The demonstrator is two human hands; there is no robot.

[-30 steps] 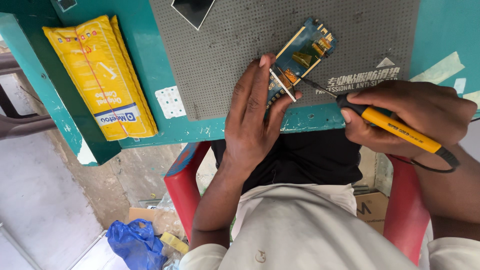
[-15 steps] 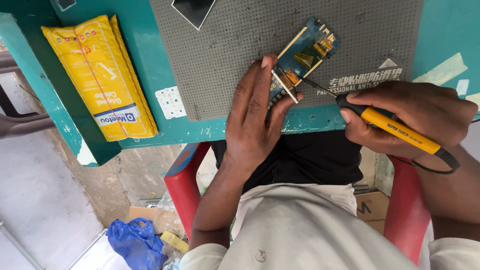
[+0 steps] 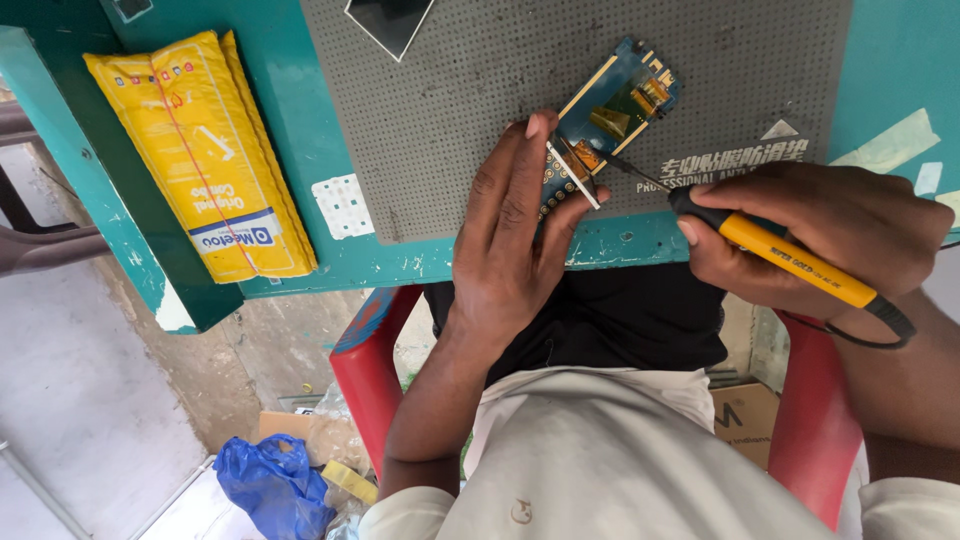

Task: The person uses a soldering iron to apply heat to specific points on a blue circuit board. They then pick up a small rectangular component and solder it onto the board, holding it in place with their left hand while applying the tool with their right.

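A blue circuit board (image 3: pixel 620 100) with gold parts lies tilted on a grey perforated mat (image 3: pixel 470 110). My left hand (image 3: pixel 515 235) presses flat on the board's near end, and a thin white strip crosses the board by the fingertips. My right hand (image 3: pixel 820 235) grips a yellow soldering iron (image 3: pixel 790 262) with a black collar. Its thin metal tip touches the board just right of my left fingers. A black cord runs from the iron's rear end.
The mat rests on a teal table (image 3: pixel 300 150). A yellow padded packet (image 3: pixel 205 165) lies at the table's left. A dark glass panel (image 3: pixel 390 20) sits at the mat's far edge. I sit on a red chair (image 3: pixel 375 370). A blue bag (image 3: pixel 275 485) is on the floor.
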